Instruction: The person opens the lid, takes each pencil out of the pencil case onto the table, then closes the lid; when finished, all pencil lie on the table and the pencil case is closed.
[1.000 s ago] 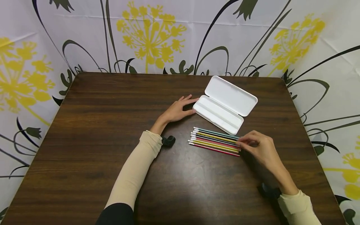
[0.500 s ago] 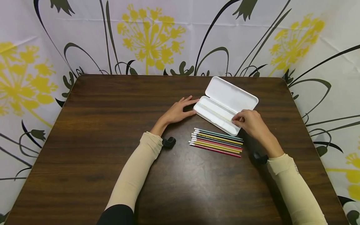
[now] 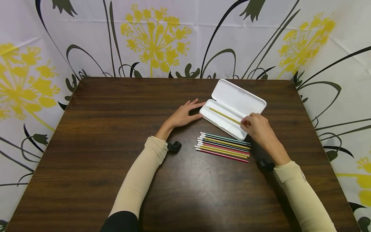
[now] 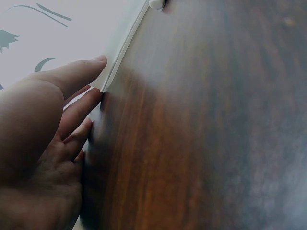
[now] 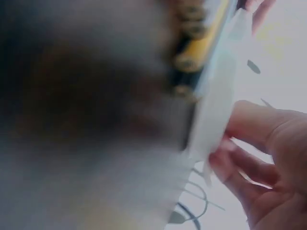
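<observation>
A white hinged pencil case [image 3: 239, 100] lies with its lid laid back on the table. In its tray is a yellow pencil [image 3: 224, 115], eraser end to the left; my right hand [image 3: 258, 129] pinches its other end between thumb and fingers over the tray's right part. My left hand [image 3: 184, 113] has its fingers extended against the case's left end, thumb at the front corner. The left wrist view shows the same thumb and fingertips at the white edge. Right in front of the case, several pencils [image 3: 223, 147] lie side by side in green, yellow, black and red.
The dark wood table [image 3: 116, 112] extends widely to the left and toward the person. Behind it hangs a white curtain [image 3: 185, 38] with yellow and grey plant prints. Blurred pencil ends [image 5: 188, 57] appear near the case in the right wrist view.
My right hand has gone from the right end of the pencil row up to the case, bringing the yellow pencil into the tray. The left hand stays at the case's left end.
</observation>
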Available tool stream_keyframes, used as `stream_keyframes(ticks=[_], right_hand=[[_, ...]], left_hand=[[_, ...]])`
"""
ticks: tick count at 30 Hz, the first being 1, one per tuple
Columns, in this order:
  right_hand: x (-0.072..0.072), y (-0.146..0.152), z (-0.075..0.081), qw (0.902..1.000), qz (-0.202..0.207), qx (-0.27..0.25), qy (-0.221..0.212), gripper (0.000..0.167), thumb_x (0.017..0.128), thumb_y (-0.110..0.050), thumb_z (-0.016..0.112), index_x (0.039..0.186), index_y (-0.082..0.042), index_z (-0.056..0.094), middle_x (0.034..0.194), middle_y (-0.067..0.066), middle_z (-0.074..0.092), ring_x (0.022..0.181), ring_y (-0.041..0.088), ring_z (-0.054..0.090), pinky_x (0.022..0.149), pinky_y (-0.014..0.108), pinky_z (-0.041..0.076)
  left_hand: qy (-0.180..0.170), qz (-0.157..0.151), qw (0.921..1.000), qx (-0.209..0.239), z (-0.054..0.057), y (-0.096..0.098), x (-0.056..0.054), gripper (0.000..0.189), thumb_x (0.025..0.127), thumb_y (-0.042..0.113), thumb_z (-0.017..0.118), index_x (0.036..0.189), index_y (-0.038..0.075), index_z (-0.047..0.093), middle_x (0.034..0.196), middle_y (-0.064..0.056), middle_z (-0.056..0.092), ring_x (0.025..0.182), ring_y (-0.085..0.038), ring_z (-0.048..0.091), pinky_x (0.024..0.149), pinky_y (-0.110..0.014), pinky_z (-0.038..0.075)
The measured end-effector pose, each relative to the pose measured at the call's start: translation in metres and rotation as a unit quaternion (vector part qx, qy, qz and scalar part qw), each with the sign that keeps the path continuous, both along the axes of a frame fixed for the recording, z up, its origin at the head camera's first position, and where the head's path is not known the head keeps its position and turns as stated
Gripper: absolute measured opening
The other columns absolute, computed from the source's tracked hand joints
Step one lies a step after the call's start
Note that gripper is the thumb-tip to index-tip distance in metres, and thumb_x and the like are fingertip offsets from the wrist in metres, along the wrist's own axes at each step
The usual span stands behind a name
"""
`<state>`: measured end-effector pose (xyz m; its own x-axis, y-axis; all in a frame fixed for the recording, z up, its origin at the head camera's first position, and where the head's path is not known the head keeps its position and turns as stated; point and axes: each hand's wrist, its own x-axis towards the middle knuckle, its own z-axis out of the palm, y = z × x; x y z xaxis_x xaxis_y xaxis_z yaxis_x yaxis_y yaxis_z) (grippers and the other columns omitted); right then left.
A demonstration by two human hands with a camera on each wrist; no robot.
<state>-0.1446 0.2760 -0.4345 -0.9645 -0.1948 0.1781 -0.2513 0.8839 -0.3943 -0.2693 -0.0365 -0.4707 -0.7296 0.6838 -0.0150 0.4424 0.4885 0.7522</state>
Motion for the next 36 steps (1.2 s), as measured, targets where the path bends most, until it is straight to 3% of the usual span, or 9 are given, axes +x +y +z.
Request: stream_keyframes(ticks=[3,6,8,14,23,28,36], right_hand=[[0.006,0.005,-0.001,0.9981,-0.018,-0.053,0.028,0.008,0.083,-0.005,0.078,0.090,-0.001,0.076,0.081,0.009,0.068,0.072,0.022,0.061,0.065,0.034,0.048],[0.012,0.012,0.000,0.9914,-0.030,-0.125,0.024,0.010,0.083,-0.007,0.079,0.093,-0.006,0.078,0.085,0.005,0.072,0.071,0.017,0.065,0.062,0.021,0.049],[0.016,0.016,0.002,0.9834,-0.044,-0.176,0.006,0.011,0.083,-0.012,0.080,0.094,-0.009,0.079,0.088,0.002,0.074,0.073,0.014,0.066,0.061,0.015,0.049],[0.028,0.020,0.006,0.9565,-0.084,-0.277,-0.038,0.015,0.084,-0.017,0.080,0.096,-0.009,0.080,0.094,0.007,0.074,0.082,0.011,0.067,0.065,0.015,0.049],[0.042,0.005,0.034,0.9505,-0.086,-0.295,-0.046,0.016,0.085,-0.004,0.077,0.099,0.004,0.076,0.097,0.019,0.072,0.085,0.017,0.066,0.066,0.016,0.050],[0.059,0.010,0.021,0.9503,-0.062,-0.302,-0.042,0.015,0.084,-0.009,0.078,0.099,-0.005,0.078,0.096,0.011,0.074,0.086,0.013,0.069,0.068,0.017,0.052],[0.115,-0.004,0.004,0.9527,0.011,-0.297,-0.062,0.015,0.082,-0.007,0.079,0.095,-0.015,0.079,0.092,-0.004,0.073,0.081,0.014,0.069,0.066,0.021,0.054]], left_hand=[[0.000,-0.001,1.0000,0.001,-0.001,0.000,0.000,0.059,0.097,0.042,0.060,0.151,0.031,0.040,0.160,-0.007,0.023,0.147,-0.034,0.007,0.115,-0.056,0.008],[0.001,-0.002,1.0000,0.003,0.000,0.000,0.000,0.059,0.097,0.040,0.061,0.151,0.030,0.040,0.160,-0.007,0.023,0.147,-0.034,0.007,0.115,-0.053,0.009],[0.004,-0.003,1.0000,0.005,0.002,0.000,0.000,0.059,0.097,0.039,0.061,0.151,0.029,0.041,0.160,-0.008,0.024,0.147,-0.033,0.007,0.116,-0.052,0.010],[0.000,-0.003,1.0000,0.001,0.003,0.000,0.000,0.058,0.097,0.041,0.060,0.151,0.031,0.040,0.160,-0.007,0.023,0.147,-0.034,0.006,0.115,-0.054,0.009],[-0.004,0.000,1.0000,-0.001,0.001,-0.001,0.002,0.059,0.097,0.041,0.061,0.151,0.031,0.041,0.160,-0.006,0.023,0.147,-0.035,0.006,0.115,-0.055,0.009],[-0.004,-0.003,1.0000,0.001,-0.001,-0.001,0.003,0.058,0.098,0.040,0.060,0.151,0.030,0.041,0.160,-0.007,0.023,0.147,-0.036,0.006,0.115,-0.056,0.008],[0.006,-0.005,0.9999,0.007,0.000,-0.001,0.001,0.060,0.097,0.039,0.062,0.151,0.027,0.041,0.159,-0.009,0.024,0.148,-0.033,0.007,0.116,-0.050,0.009]])
